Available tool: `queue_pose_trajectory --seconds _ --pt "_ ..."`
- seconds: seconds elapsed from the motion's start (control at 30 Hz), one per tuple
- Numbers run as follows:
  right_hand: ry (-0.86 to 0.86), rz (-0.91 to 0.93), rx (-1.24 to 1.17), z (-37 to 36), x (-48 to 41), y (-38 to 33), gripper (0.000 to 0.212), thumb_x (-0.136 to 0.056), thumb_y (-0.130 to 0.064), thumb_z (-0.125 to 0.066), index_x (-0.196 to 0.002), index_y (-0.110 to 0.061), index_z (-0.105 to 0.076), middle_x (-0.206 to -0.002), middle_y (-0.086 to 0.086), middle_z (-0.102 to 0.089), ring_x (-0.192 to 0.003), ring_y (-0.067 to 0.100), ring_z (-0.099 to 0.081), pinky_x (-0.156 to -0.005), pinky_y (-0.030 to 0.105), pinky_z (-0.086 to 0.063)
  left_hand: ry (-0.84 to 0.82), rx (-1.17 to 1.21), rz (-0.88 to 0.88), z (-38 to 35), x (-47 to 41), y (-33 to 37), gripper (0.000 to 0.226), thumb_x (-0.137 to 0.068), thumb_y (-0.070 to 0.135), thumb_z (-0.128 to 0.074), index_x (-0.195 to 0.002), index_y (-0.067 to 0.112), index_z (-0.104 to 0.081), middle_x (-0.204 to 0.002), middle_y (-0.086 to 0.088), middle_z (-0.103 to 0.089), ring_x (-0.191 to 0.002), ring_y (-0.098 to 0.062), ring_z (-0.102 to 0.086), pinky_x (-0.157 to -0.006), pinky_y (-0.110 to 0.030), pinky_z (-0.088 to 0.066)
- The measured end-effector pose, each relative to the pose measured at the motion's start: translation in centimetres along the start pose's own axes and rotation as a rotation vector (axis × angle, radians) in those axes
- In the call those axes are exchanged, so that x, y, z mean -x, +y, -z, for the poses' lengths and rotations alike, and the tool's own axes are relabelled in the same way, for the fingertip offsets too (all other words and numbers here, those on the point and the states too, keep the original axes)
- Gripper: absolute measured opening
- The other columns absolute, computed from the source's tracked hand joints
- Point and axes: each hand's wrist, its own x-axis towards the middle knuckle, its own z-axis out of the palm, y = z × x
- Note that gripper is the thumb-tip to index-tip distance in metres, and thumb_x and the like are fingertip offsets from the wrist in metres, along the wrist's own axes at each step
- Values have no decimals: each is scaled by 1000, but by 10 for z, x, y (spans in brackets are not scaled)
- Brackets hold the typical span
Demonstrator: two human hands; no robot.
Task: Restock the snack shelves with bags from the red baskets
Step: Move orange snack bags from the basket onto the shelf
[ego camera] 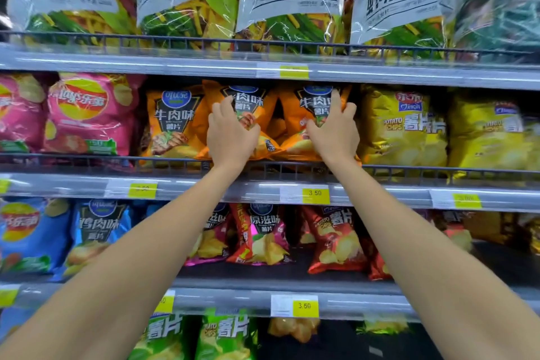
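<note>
Because these two bags are sitting crooked, I'm squaring them up behind the wire rail [87, 158] along the front edge of the middle shelf [76, 183]. My left hand [230, 134] is gripping the middle orange bag [248, 96], fingers curled over its face. My right hand [334, 128] is clasping the right-hand orange bag [314, 102], fingers spread and hooking its right edge. I'm standing them upright, labels outward, to match the left orange bag [172, 123], just beside the yellow bags [403, 128]. No red baskets are showing.
</note>
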Motion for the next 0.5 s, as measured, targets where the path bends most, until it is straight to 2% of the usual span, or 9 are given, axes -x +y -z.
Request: queue_pose_trajectory --seconds 0.17,0.27,0.37,0.5 --pt "-35 -22 -2 -21 -5 8 80 -90 -54 -54 -153 -25 -13 -152 20 -23 -115 37 -55 -85 41 -52 2 -60 -51 -18 -7 -10 72 -81 38 -67 -139 10 -37 -125 -9 -46 -113 -26 -46 -87 -35 -42" --pt "-64 -53 11 -31 -2 14 86 -89 -65 -46 -154 -27 -4 -155 22 -16 -116 41 -54 -83 41 -51 -7 -110 -75 -24 -13 -15 77 -80 44 -67 -140 9 -35 -127 -12 -44 -116 -29 -43 -92 -38 -41" --pt "-81 -38 52 -36 -5 16 89 -88 -67 -45 -153 -29 2 -156 21 -12 -120 40 -52 -82 41 -51 -34 -144 -87 -30 -15 -18 83 -81 51 -65 -143 9 -30 -132 -13 -40 -120 -31 -40 -97 -41 -38" --pt "-59 -22 93 -40 -3 18 90 -86 -67 -47 -153 -29 -1 -156 19 -16 -114 39 -56 -77 40 -53 -51 -208 -89 -34 -13 -22 87 -80 57 -62 -145 11 -27 -136 -14 -39 -123 -33 -39 -97 -44 -38"
